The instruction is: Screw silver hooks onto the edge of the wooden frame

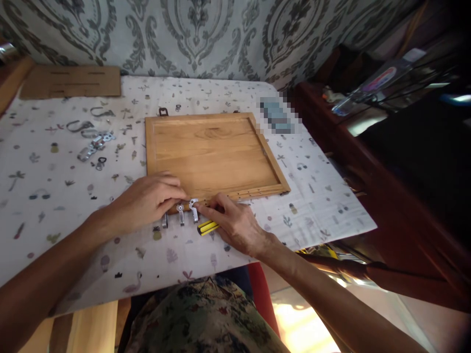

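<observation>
A framed wooden panel [211,154] lies flat on a patterned tablecloth [55,206]. Along its near edge hang three small metal hooks [180,214]. My left hand [147,198] rests on the panel's near left corner, fingers curled down beside the hooks. My right hand [231,220] pinches the rightmost hook [193,208] with its fingertips and also holds a yellow-and-black screwdriver handle [208,227] under the palm.
Loose metal hooks and plates [91,139] lie at the left of the cloth. A cardboard piece [71,82] sits at the back left. A blurred-out object [276,113] is at the back right. A dark wooden cabinet [386,186] stands to the right of the table.
</observation>
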Demonstrator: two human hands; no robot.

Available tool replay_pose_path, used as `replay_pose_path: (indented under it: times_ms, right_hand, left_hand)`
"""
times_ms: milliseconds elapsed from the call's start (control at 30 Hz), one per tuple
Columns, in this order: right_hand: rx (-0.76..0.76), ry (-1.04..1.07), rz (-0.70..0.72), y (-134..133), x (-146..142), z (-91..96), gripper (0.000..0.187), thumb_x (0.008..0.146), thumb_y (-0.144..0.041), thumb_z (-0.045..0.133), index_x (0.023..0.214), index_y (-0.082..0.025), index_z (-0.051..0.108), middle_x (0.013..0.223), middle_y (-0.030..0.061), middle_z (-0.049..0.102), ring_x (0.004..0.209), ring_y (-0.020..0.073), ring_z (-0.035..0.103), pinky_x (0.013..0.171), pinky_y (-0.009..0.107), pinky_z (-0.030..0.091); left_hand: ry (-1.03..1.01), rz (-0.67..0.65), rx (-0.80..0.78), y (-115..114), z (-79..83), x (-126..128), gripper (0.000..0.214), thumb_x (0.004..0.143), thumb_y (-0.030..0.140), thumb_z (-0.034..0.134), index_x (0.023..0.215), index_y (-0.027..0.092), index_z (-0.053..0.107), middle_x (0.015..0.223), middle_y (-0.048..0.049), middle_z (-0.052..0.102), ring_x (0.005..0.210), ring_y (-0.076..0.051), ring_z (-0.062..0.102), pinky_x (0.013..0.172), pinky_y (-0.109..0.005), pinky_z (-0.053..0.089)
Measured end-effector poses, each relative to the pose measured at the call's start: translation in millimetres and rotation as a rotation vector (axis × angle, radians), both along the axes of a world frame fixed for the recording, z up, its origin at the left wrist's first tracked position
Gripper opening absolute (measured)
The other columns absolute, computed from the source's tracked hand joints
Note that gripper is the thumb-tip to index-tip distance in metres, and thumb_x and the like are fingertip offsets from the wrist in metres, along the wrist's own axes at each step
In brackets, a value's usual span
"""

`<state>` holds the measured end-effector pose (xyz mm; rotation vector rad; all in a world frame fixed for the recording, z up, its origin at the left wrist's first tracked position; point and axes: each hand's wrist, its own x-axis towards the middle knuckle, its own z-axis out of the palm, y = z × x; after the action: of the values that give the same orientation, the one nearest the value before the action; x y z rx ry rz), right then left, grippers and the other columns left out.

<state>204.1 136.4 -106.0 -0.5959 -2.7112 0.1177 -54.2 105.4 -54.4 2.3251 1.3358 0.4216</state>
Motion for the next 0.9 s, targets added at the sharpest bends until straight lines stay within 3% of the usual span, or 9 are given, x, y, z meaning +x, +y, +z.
replay_pose_path:
  times_ms: [200,367,633,900]
  right_hand:
    - [-0.024,0.019,0.015,0.4,0.8,-0.5,0.043,0.097,-0.011,0.041,0.132,-0.021,0.065,0.092,0.0063,0.061,0.072,0.0143,0.058,0.058,0.022,0.046]
    - [-0.043,0.007,0.004,-0.2,1.0,1.9,0.045,0.096,-0.010,0.041,0.133,-0.022,0.065,0.093,0.0069,0.062,0.071,0.0145,0.057,0.058,0.023,0.045]
    - [-0.060,-0.065,-0.021,-1.6,1.2,3.8,0.048,0.093,-0.010,0.042,0.134,-0.023,0.065,0.094,0.0077,0.063,0.074,0.0153,0.059,0.060,0.022,0.045]
    - [-0.036,0.005,0.010,-1.0,2.1,2.4,0.048,0.093,-0.007,0.041,0.133,-0.020,0.065,0.095,0.0081,0.063,0.075,0.0158,0.059,0.060,0.024,0.049]
  left_hand:
    - [0.090,-0.089,0.036,-0.5,3.3,-2.2,0.033,0.100,0.011,0.045,0.092,0.019,0.076,0.087,-0.0022,0.070,0.084,-0.016,0.062,0.073,-0.028,0.042]
    - [0.178,-0.089,0.017,-1.8,8.9,0.9,0.035,0.102,0.013,0.045,0.083,0.019,0.074,0.081,-0.0019,0.065,0.078,-0.016,0.058,0.067,-0.028,0.037]
    - [0.349,-0.149,0.027,-6.0,13.4,6.5,0.024,0.099,0.014,0.052,0.105,0.021,0.074,0.092,-0.0030,0.068,0.089,-0.021,0.060,0.080,-0.034,0.041]
    - [0.423,-0.177,0.087,-12.7,18.6,14.1,0.022,0.092,0.005,0.054,0.103,0.016,0.070,0.094,-0.0051,0.068,0.091,-0.023,0.061,0.082,-0.037,0.041]
